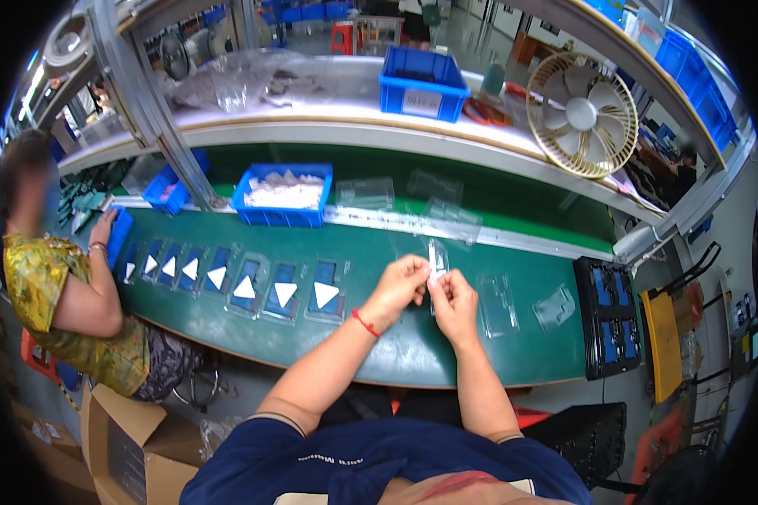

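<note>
From the head view, both hands meet above the green table [370, 353], just right of the row of blue packs [253, 286]. The left hand [396, 286] and right hand [452, 296] pinch a small clear plastic piece [435, 259] between fingertips, fingers closed on it. It looks light, thin, flexible, slippery; the edges seem the best grip.

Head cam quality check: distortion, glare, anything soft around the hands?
Head view: strong fisheye, the green belt and shelf edges bow, corners vignetted black. Even overhead light, faint shadows. Clear blister trays show glare and low contrast. Left hand and right hand fairly sharp; the small clear piece between them is hard to resolve.
</note>
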Motion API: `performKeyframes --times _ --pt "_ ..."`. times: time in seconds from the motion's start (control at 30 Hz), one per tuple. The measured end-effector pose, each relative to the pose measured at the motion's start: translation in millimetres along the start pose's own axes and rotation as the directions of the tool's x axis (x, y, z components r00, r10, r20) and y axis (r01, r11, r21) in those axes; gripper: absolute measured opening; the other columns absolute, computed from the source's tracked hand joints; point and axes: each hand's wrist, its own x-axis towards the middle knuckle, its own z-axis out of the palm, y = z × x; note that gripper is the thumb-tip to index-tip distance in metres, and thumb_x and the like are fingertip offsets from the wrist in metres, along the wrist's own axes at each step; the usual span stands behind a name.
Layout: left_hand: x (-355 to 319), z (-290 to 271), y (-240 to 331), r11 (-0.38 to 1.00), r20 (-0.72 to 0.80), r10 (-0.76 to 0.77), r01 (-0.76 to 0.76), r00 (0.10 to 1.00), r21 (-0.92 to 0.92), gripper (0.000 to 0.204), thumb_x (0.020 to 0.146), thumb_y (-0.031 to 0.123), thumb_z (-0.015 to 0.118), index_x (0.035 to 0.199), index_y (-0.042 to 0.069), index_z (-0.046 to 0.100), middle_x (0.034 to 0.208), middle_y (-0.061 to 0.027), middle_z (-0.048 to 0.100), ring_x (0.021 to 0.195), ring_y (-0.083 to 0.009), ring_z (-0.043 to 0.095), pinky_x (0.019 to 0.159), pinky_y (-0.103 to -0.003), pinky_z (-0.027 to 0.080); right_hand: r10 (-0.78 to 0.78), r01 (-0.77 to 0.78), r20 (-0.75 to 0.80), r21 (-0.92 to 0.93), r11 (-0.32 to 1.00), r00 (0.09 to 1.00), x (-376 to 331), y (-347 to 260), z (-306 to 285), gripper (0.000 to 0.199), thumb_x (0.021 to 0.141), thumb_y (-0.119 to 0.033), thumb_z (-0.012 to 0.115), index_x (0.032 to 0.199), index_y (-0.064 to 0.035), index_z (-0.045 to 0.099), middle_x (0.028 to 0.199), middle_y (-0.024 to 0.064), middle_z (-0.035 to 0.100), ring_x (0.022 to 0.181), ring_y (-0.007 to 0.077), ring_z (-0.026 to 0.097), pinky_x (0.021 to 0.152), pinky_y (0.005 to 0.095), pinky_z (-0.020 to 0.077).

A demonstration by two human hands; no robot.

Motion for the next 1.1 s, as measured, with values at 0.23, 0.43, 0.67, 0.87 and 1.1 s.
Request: performKeyframes --times 0.23,0.43,0.67,0.87,1.1 --pt "-4.4 9.0 5.2 0.990 0.046 -0.121 0.117 0.992 0.082 0.014 0.094 0.015 0.053 0.092 0.003 0.060 0.071 -0.0003 0.052 0.059 -0.0058 0.048 0.043 -0.019 0.042 0.032 -0.034 -0.026 -0.059 0.998 0.999 4.7 5.0 -4.0 0.026 0.089 -0.020 0.058 0.071 -0.0023 0.053 0.057 0.0077 0.057 0.051 0.0123 0.053 0.048 0.0307 0.0421" --pt "-1.2 10.8 -5.5 0.980 -0.006 -0.200 0.200 0.980 0.020 0.019 0.097 0.022 0.047 0.091 0.005 0.055 0.068 -0.0005 0.049 0.056 -0.0063 0.045 0.038 -0.019 0.036 0.081 -0.080 0.012 -0.052 0.995 0.997 6.2 3.6 -2.0 0.026 0.089 -0.019 0.058 0.071 -0.0014 0.052 0.058 0.0093 0.058 0.052 0.0137 0.054 0.050 0.0321 0.0430" --pt "-7.2 15.7 7.1 0.987 -0.020 -0.158 0.158 0.987 -0.019 0.018 0.096 0.019 0.051 0.085 0.005 0.056 0.068 -0.0002 0.050 0.053 -0.0059 0.044 0.037 -0.020 0.036 0.043 -0.043 -0.002 -0.076 0.996 0.999 6.2 6.1 -2.0 0.027 0.090 -0.020 0.057 0.071 -0.0013 0.052 0.059 0.0106 0.059 0.052 0.0159 0.056 0.050 0.0326 0.0438" --pt "-6.6 11.9 7.3 0.978 0.021 -0.196 0.194 0.980 0.082 0.018 0.095 0.019 0.053 0.082 0.006 0.056 0.068 0.0006 0.050 0.053 -0.0057 0.044 0.037 -0.019 0.036 0.045 -0.047 -0.018 -0.090 0.995 0.999 6.0 1.9 -3.2 0.027 0.090 -0.021 0.056 0.071 -0.0014 0.051 0.060 0.0123 0.060 0.054 0.0212 0.060 0.051 0.0351 0.0444" --pt "-7.1 15.7 -1.2 0.975 0.005 -0.216 0.216 0.976 -0.057 0.018 0.095 0.018 0.051 0.081 0.008 0.054 0.064 0.0028 0.044 0.050 -0.0051 0.037 0.038 -0.020 0.029 0.054 -0.053 0.006 -0.133 0.990 0.999 5.5 0.8 -3.6 0.025 0.090 -0.019 0.055 0.073 -0.0010 0.052 0.062 0.0156 0.059 0.055 0.0277 0.060 0.053 0.0383 0.0446"
